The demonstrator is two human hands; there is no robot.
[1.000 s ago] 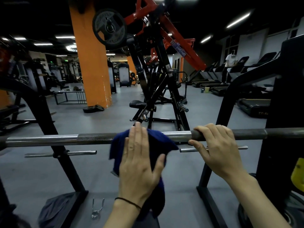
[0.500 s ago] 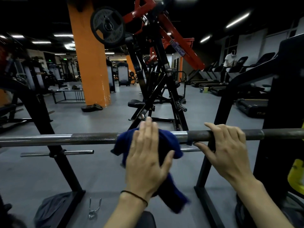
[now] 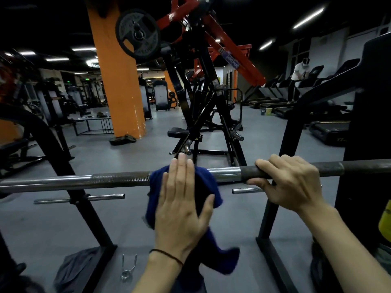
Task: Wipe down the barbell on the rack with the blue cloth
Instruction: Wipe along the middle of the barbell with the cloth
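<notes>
No writing on the gear is legible. The barbell (image 3: pixel 118 180), steel with a knurled grip, lies across the rack (image 3: pixel 273 208). Draped over its middle hangs the blue cloth (image 3: pixel 208 187), pressed by the flat, straight-fingered left hand (image 3: pixel 182 210). Beside the cloth, the right hand (image 3: pixel 294 182) curls around the bar.

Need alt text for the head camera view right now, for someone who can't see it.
A left hand presses a blue cloth flat against a steel barbell resting across a black rack, while the right hand grips the bar beside it. Behind are a plate-loaded machine, an orange pillar and treadmills.
</notes>
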